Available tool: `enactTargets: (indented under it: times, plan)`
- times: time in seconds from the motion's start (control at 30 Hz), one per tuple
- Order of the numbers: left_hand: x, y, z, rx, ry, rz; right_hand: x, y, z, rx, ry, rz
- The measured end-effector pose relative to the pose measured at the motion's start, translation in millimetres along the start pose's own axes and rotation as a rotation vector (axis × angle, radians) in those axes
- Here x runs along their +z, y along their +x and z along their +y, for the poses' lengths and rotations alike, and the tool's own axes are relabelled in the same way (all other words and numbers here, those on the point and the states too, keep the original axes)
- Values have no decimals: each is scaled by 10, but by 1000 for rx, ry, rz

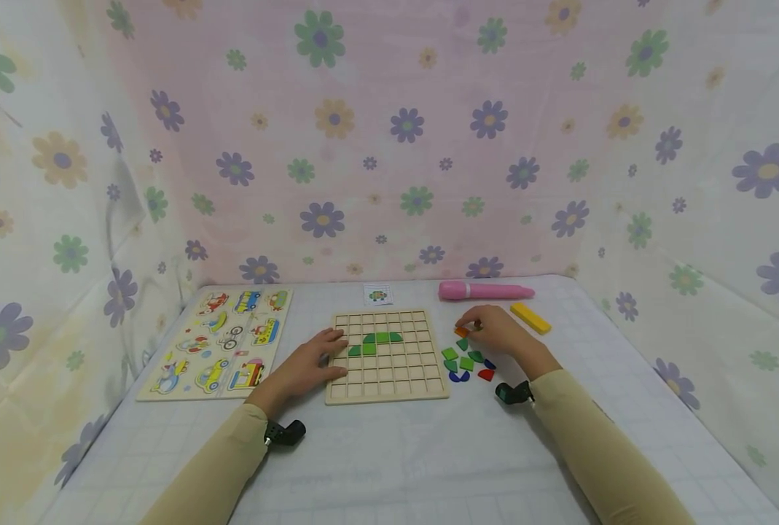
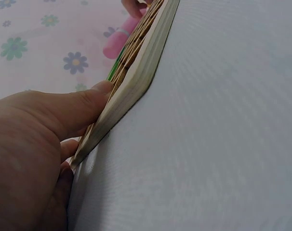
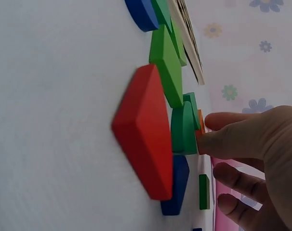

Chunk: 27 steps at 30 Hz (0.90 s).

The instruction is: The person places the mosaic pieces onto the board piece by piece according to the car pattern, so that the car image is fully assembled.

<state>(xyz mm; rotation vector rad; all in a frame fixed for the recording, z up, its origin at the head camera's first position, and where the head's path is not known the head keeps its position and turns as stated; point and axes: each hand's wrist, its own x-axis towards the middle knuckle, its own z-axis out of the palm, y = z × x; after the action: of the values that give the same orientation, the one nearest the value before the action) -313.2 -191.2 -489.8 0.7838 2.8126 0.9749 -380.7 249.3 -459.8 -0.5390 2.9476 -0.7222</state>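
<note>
A wooden grid board [image 1: 389, 379] lies flat, several green pieces [image 1: 369, 349] set in its upper left cells. My left hand [image 1: 307, 364] rests at the board's left side, its fingertips and thumb touching the frame; in the left wrist view the thumb [image 2: 86, 106] lies over the edge. Right of the board, my right hand [image 1: 497, 332] pinches an orange piece [image 1: 461, 332] between thumb and forefinger, low over the cloth. Close below it are loose green pieces [image 1: 466, 363], blue pieces [image 1: 455, 377] and a red piece [image 3: 143, 132], which is nearest the right wrist camera.
A picture puzzle board [image 1: 215, 339] with vehicles and toys lies at the left. Behind the grid is a small pattern card [image 1: 378, 294]. A pink pen-shaped object [image 1: 487, 291] and a yellow block [image 1: 530, 319] lie at the back right. Flowered cloth walls [image 1: 389, 146] enclose the table.
</note>
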Motion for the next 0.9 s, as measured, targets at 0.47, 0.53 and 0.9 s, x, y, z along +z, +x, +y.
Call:
enactTargets:
  times: [0.47,0.53,0.9]
  plan:
    - [2,4,26,6,-27,-3,-51,45,-87,29,-21,-64]
    - [-1,0,36,4,-15,-3,-42,38,-97,40,-16,-61]
    - [-23,-10,49,-13,-6,0,-81,43,-234,-65,-3,18]
